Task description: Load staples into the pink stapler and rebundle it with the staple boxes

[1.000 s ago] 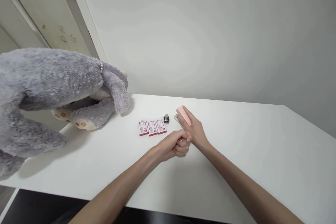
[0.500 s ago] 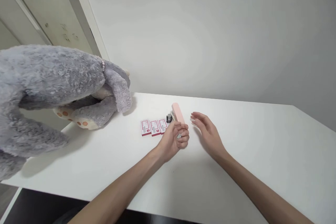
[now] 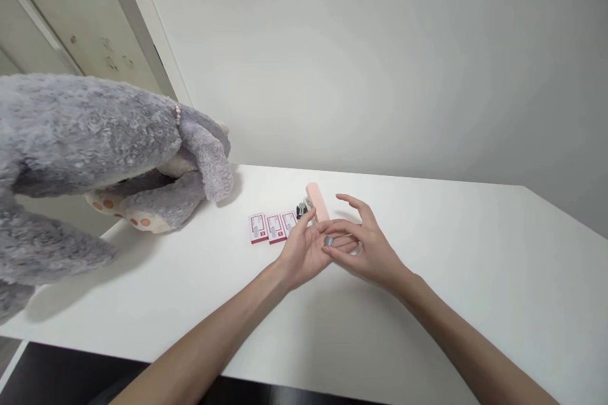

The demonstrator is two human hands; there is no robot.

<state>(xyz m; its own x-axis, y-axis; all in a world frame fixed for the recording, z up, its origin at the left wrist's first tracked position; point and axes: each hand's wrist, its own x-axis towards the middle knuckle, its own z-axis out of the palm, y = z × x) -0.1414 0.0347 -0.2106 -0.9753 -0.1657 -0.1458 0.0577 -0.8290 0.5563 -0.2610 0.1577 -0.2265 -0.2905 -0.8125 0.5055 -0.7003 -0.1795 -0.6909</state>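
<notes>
My left hand [image 3: 306,253] is turned palm up with its fingers stretched out. Over those fingers, my right hand [image 3: 370,247] has its thumb and a finger closed around a small grey staple strip [image 3: 328,241], which sits just above or on the left palm; contact there is unclear. Just beyond my left fingers lies a pink stapler [image 3: 317,201], its near end hidden by the hand. Beside it is a small black-and-grey item [image 3: 301,209], too small to name. Three white-and-red staple boxes [image 3: 275,228] lie in a row left of my left hand.
A large grey plush toy [image 3: 95,133] takes up the left side, its paws resting on the white table [image 3: 427,329]. A pale wall [image 3: 356,76] rises behind the table. At the back left stands a light cabinet [image 3: 71,25].
My left hand has uncurled from a loose fist to an open palm. My right hand has come leftward over it and pinched the staple strip. The view has shifted slightly.
</notes>
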